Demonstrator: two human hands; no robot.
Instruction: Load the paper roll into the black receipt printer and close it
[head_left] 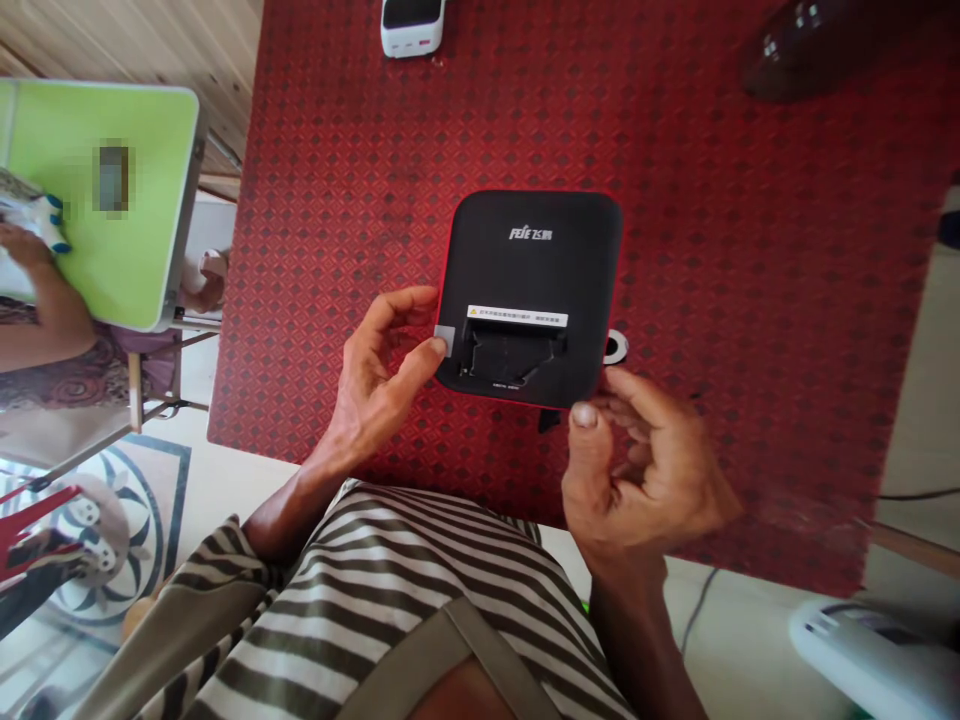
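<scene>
A squarish black printer (536,270) with a white logo, a white warning label and a dark slot is in front of me, over the red patterned table (337,200). My left hand (386,365) holds its left edge, with the thumb on a small pale tab (445,340) near the lower left corner. At the lower right corner is my right hand (637,450), its thumb at the front edge and its index finger at the side; the other fingers curl inward. A white ring with a dark centre (619,347) shows partly beside the printer's right edge.
A white device with a dark top (411,35) stands at the table's far edge. A shiny dark object (795,50) is at the far right. To the left, another person's arm (45,310) rests by a green table (142,250). A white appliance (862,650) stands lower right.
</scene>
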